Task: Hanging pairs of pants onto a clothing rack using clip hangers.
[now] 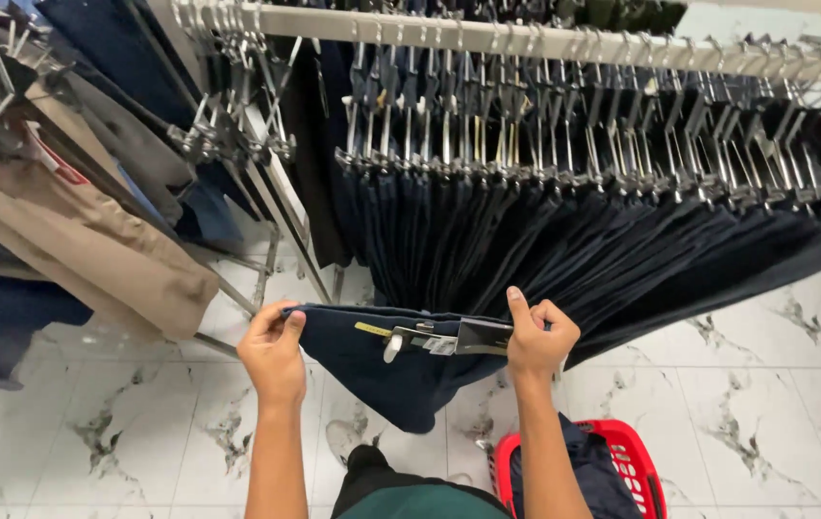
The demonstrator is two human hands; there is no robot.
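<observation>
Head view, what is held: a pair of navy trousers (382, 370) stretched flat by its waistband between both hands, in front of the packed rail, above the marble floor (776, 384).
Left hand (273, 351): grip closed on the waistband's left corner, thumb on top, fingers curled under the cloth.
Right hand (537, 336): grip closed on the right end of the waistband, thumb raised along the edge, beside a dark card tag (484, 336).
Tags: a yellow strip (372, 330) and small white labels (439, 345) lie on the waistband between the hands.
How it should handle: I judge it soft, light woven cloth; it sags into a pouch below the band, so it will not hold shape by itself. Not fragile, not slippery.
Where to take hold: the waistband looks the firmest part, doubled and stitched; pinching its two ends, as now, keeps it spread.
Around it: a metal rail (526, 40) carries a dense row of dark trousers on clip hangers (564, 221); tan trousers (74, 240) hang at left; a red basket (622, 461) with dark cloth inside stands on the floor by the right forearm.
Hidden or unclear: the trouser legs fold away beneath, their length unseen; the fingertips under the cloth do not show; whether a hanger is attached I cannot tell; the basket is cut off by the arm and frame edge.
</observation>
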